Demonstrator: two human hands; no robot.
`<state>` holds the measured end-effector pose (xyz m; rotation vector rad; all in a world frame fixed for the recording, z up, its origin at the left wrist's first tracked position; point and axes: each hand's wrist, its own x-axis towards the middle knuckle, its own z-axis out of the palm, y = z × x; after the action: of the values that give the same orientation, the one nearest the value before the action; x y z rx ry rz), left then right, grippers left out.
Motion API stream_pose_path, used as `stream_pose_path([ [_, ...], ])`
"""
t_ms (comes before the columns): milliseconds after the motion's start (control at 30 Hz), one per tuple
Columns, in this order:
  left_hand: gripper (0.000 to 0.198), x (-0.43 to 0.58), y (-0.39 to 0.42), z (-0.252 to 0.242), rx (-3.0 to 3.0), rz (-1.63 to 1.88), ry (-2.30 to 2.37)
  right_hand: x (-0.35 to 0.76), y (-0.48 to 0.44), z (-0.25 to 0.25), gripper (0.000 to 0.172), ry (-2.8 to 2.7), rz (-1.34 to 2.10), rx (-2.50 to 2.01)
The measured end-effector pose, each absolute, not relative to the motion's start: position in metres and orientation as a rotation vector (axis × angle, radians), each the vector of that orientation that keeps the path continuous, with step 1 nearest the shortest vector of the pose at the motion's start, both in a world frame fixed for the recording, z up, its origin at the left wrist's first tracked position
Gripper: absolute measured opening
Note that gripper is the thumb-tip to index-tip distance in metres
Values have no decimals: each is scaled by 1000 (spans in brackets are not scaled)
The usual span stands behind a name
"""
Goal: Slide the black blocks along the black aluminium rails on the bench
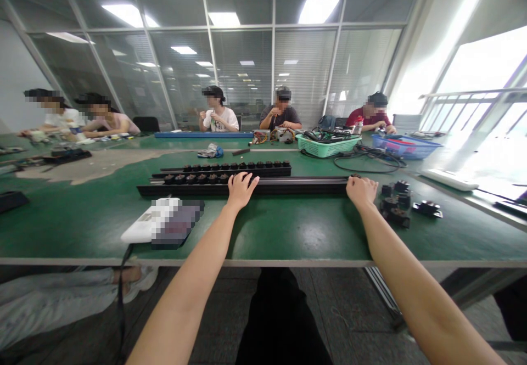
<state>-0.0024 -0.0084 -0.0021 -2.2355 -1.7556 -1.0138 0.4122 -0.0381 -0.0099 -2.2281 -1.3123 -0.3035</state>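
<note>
The left hand and right hand curve over a long black metal rail on the green tabletop, fingers hooked across it. It looks heavy and stiff, best held near both ends.

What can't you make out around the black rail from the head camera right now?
Head view:
Left hand: it covers part of the black rail, so whatever lies beneath is hidden.
Right hand: it covers the rail's right end, which is hidden.
White device: a pixelated patch blurs its surface, so any markings are unreadable.
Small black parts: too small to identify their details.
Green basket: its tangled contents are too small to tell apart.
</note>
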Motion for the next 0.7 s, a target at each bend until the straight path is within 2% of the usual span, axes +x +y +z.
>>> stream_pose_path([
  [700,51,-4,-6,-4,-2241,-1014,-1755,428,-29,-17,57,-1118,-226,-2233],
])
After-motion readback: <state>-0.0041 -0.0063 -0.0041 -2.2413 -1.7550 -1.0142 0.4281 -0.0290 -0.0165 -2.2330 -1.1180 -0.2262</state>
